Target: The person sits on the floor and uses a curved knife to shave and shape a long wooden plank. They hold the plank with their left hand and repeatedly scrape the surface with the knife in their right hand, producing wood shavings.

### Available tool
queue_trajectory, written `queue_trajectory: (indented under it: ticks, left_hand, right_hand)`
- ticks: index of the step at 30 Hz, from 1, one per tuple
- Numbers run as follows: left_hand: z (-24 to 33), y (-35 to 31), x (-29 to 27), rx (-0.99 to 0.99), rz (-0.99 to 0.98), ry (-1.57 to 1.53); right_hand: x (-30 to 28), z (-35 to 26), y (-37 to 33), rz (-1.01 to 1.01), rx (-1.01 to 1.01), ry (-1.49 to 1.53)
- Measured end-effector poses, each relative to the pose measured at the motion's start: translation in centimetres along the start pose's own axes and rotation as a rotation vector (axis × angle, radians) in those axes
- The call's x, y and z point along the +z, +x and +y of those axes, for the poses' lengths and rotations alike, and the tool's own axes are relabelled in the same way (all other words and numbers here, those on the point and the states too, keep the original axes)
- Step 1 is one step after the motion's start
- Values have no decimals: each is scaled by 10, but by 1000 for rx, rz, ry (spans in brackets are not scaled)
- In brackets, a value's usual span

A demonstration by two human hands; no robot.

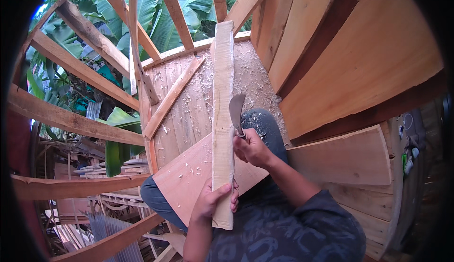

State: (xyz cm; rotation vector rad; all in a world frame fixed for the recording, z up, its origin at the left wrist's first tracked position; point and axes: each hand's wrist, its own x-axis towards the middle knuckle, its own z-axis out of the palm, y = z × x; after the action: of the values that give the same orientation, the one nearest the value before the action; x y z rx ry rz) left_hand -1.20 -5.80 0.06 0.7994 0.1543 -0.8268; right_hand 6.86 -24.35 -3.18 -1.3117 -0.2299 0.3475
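Note:
My left hand (218, 198) is wrapped round the near end of a long, pale wooden plank (223, 91), which points away from me. In my right hand (255, 149) is a curved-blade knife (237, 112), its handle mostly hidden in the fist. The blade rises beside the plank's right edge; whether it touches the wood I cannot tell. Beneath the plank, a flat reddish-brown board (189, 177) lies across my lap, with a few shavings on it.
Wood shavings (255, 68) litter the plank floor ahead. A loose wooden strip (175, 96) lies on the floor to the left. Slatted wooden railings (75, 124) stand on the left, with banana leaves beyond. A board wall (350, 63) rises at right, above a separate board (340, 158).

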Motion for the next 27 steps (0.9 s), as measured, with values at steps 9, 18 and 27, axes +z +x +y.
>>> queue_trajectory:
  ticks: [9,18,27]
  left_hand:
    - [12,-14,-10,23,-36,-184]
    - [2,-23,-1,11,-62,-158]
    - [-8,-42,7,21,-140,-114]
  right_hand:
    - [-8,-10,-33,107,-79,-1011]
    - [-30,-20,-16,392,-355,-1269]
    - [-67,-20,-16,522,-101,-949]
